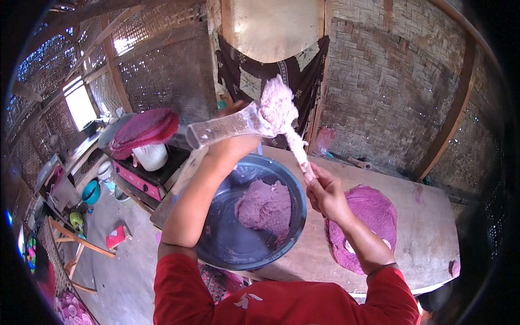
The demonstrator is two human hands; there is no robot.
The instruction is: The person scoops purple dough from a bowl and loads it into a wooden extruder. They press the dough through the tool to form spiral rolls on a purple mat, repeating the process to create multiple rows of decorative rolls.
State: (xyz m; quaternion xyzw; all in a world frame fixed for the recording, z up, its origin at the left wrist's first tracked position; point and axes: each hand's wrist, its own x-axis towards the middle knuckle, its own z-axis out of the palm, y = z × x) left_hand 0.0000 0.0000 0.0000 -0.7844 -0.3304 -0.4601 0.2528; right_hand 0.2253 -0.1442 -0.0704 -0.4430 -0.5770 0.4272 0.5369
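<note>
My left hand (238,145) is wrapped round a clear plastic tube (222,129), which lies slanted with one end up toward the middle. A lump of pale pink dough (278,105) sits at that end, on the tip of a dough-smeared stick-like utensil (298,149); whether it is a spoon or a spatula is hidden. My right hand (327,192) grips the utensil's lower end. Below my hands stands a dark grey-blue basin (225,252) with a mass of pink-mauve dough (265,208) in it. A flat purple dough-like mass (368,208) lies on the table, partly behind my right forearm.
The wooden table (428,227) extends right. At left, a pink-fronted stove (141,181) carries a white pot (151,157) under large reddish-purple round sheets (145,130). A teal bucket (91,192) and wooden chair (76,238) stand on the floor. A dark patterned cloth (249,70) hangs ahead.
</note>
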